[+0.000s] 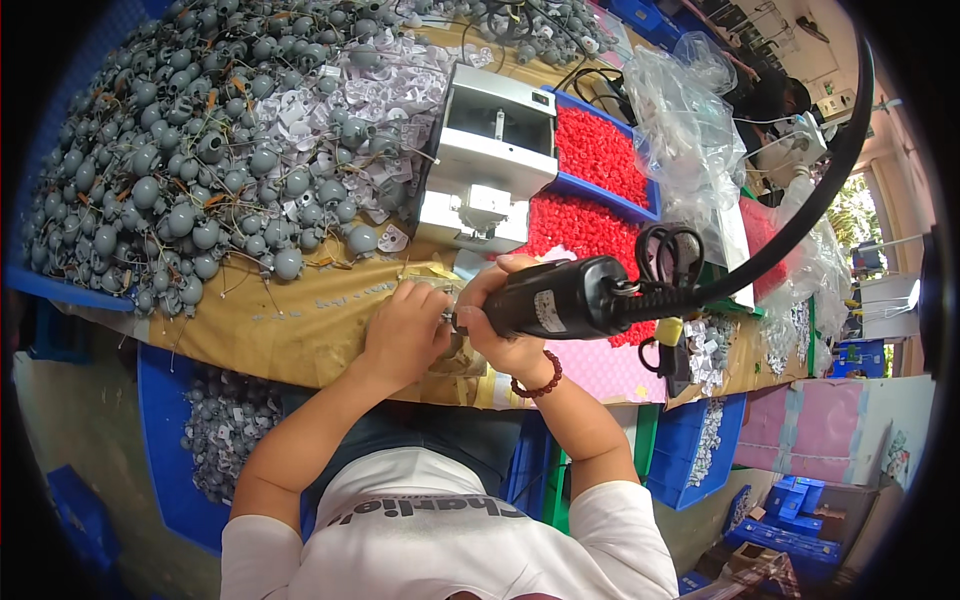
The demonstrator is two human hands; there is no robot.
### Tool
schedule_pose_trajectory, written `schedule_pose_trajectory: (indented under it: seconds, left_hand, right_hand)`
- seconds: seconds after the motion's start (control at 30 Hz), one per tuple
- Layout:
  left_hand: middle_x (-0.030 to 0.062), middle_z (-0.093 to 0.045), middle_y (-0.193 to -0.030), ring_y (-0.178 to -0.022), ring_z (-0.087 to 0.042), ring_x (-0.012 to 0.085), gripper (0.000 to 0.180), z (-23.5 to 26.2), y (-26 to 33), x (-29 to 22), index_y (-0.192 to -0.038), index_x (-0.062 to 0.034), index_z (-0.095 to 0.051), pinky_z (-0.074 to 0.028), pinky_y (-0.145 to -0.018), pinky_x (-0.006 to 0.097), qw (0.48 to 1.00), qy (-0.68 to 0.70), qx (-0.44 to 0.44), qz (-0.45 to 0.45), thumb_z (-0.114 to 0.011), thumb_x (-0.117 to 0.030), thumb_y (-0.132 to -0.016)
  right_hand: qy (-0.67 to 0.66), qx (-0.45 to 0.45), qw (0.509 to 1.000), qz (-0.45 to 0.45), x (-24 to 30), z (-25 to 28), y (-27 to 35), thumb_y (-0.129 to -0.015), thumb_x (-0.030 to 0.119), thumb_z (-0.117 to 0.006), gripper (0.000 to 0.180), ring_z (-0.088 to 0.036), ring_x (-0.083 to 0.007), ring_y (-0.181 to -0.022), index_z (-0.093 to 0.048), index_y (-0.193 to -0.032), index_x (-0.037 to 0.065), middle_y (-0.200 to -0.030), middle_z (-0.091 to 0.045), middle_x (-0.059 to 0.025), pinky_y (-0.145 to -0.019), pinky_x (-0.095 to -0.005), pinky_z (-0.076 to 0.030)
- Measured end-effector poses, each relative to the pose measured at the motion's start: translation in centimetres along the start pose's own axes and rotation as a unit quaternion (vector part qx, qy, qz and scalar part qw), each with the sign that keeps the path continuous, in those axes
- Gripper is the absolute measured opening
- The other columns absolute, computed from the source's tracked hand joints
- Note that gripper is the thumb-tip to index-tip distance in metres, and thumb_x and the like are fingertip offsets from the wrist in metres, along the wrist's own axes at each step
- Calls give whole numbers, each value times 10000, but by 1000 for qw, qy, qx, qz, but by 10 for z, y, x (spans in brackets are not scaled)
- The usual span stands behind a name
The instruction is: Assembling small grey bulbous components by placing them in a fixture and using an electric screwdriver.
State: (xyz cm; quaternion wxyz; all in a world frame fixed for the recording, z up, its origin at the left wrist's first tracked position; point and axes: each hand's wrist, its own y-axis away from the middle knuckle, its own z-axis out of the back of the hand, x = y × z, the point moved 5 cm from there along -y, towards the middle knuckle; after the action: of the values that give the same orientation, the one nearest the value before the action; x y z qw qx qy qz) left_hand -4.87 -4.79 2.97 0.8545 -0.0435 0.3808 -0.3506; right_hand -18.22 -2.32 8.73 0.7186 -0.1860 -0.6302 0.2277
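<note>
Gripping black power tool [560, 297], right hand [505, 335] (left hand [405, 335] perhaps pinching)

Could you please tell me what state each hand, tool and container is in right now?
right hand: gripping the black power screwdriver, tip pointing left
left hand: closed on a small part at the tool's tip
blue tray: filled with red pieces
grey machine: top open
scissors: hanging, closed
</note>
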Motion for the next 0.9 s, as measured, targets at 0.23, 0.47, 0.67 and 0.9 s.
schedule_pose_trajectory:
  seconds: [0.23,0.47,0.67,0.9]
  left_hand:
    - [88,-602,-988,-979,-589,327,348,0,1,3,-1032,-97,-579,-526,-786,442,1000,5,-3,4,-728,-71,-718]
    - [94,-610,-1110,-1093,-563,328,393,0,2,3,-1096,-79,-598,-509,-893,430,999,15,-3,34,-774,-120,-747]
    - [117,-620,-1176,-1165,-546,326,378,2,7,2,-1113,-47,-624,-486,-956,441,999,24,-4,44,-772,-111,-772]
    - [140,-655,-1158,-1146,-599,344,370,0,15,2,-1114,-35,-624,-491,-965,447,998,64,-14,3,-780,-90,-784]
  right_hand:
    - [-12,-12,1000,-23,-1,-2,1,-863,-85,-644,696,-616,-161,-720,-330,-1462,80,-824,-611,-84,-686,-298,-520]
    - [-18,-96,988,-117,-8,11,-6,-827,-120,-640,674,-638,-173,-725,-345,-1417,17,-827,-622,-84,-702,-315,-533]
    - [-38,-316,925,-210,-14,62,-22,-926,52,-681,433,-642,-141,-723,-482,-1306,-9,-808,-629,-55,-662,-283,-526]
    - [237,-304,913,-135,-47,107,30,-918,50,-689,471,-580,-193,-1137,-537,-1362,13,-1175,-627,-114,-960,-362,-485]
